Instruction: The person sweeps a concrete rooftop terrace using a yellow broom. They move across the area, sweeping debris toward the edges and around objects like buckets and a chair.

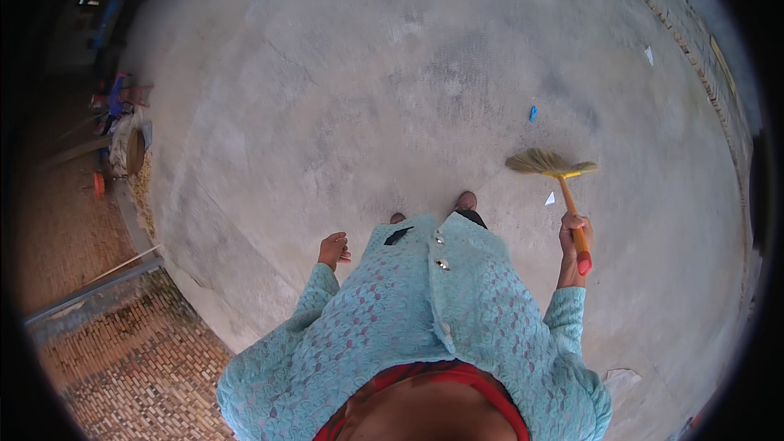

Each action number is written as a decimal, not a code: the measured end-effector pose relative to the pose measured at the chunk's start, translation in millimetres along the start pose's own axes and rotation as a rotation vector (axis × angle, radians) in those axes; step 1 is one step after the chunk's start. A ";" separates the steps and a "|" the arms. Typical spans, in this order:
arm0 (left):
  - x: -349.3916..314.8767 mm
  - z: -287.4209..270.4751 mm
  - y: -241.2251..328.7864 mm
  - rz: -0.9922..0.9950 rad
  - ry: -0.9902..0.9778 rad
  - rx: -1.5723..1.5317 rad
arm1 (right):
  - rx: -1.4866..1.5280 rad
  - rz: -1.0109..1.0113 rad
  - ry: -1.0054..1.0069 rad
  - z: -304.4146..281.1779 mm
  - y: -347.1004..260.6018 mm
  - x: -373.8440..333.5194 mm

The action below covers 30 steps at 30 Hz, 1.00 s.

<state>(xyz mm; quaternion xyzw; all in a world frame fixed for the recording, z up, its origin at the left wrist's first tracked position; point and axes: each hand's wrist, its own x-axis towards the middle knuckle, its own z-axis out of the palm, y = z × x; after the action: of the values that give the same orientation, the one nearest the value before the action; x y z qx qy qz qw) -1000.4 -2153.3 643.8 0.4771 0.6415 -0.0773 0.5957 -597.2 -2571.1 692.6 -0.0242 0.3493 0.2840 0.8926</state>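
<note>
My right hand (576, 237) is wrapped round the orange handle of a broom (568, 194), close to its red end cap. The broom's straw-coloured bristles (539, 162) fan out ahead of the hand, low over the concrete, though I cannot tell whether they touch it. A small white scrap (550, 198) lies beside the handle. Beyond the bristles lies a small blue piece of litter (533, 113). At my left side hangs my left hand (333, 250), its fingers curled in with nothing seen in them.
Grey concrete (367, 73) spreads around my feet. Another white scrap (649, 55) lies far right, near a low edging (694, 65). To the left are a brick wall (147, 351), a pale sack (122, 143), a red object (99, 184) and a long stick (122, 263).
</note>
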 end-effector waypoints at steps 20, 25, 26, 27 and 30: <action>22.6 26.0 55.8 0.150 -0.037 0.222 | -0.152 0.412 -0.149 135.3 115.1 187.0; 86.6 19.4 104.0 0.020 -0.087 0.053 | -0.195 0.377 -0.040 148.9 99.6 237.2; 95.0 22.5 113.0 -0.021 -0.080 0.002 | -0.179 0.347 -0.011 149.9 88.0 229.6; 108.9 26.6 129.9 -0.048 -0.078 -0.041 | -0.186 0.275 0.012 150.5 76.1 217.1; 132.4 26.8 187.1 -0.109 -0.054 -0.086 | -0.264 0.054 0.110 157.3 57.0 184.4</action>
<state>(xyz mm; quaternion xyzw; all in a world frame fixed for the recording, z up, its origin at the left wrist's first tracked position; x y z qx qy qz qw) -828.3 -2002.7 613.2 0.4132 0.6531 -0.0948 0.6275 -421.5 -2394.9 702.7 -0.1473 0.3580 0.3498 0.8531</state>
